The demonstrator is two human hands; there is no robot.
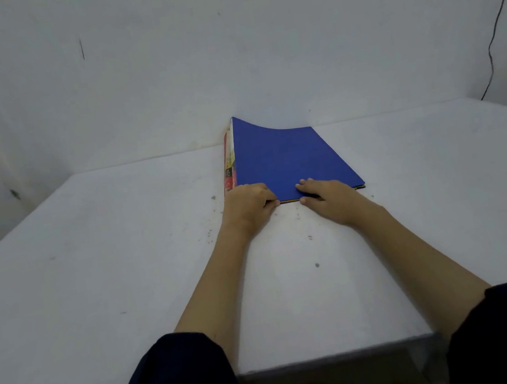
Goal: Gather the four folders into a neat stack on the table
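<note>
- Fingers of your left hand (249,207) curl around the near left corner of the folders (287,161), thumb tucked at the near edge, so that hand is closed on the pile.
- Your right hand (327,196) lies flatter, fingers spread on the blue top cover and thumb against the near edge.
- Square the near edge first, I'd say: press both thumbs evenly toward the wall (225,49), then run a palm along the left side.
- Watch the far left corner of the pile; it curls up against the wall, so ease the pile back toward you on the table (124,258) until it lies flat.
- Red printed covers show along the pile's left side; the print is too small to read.
</note>
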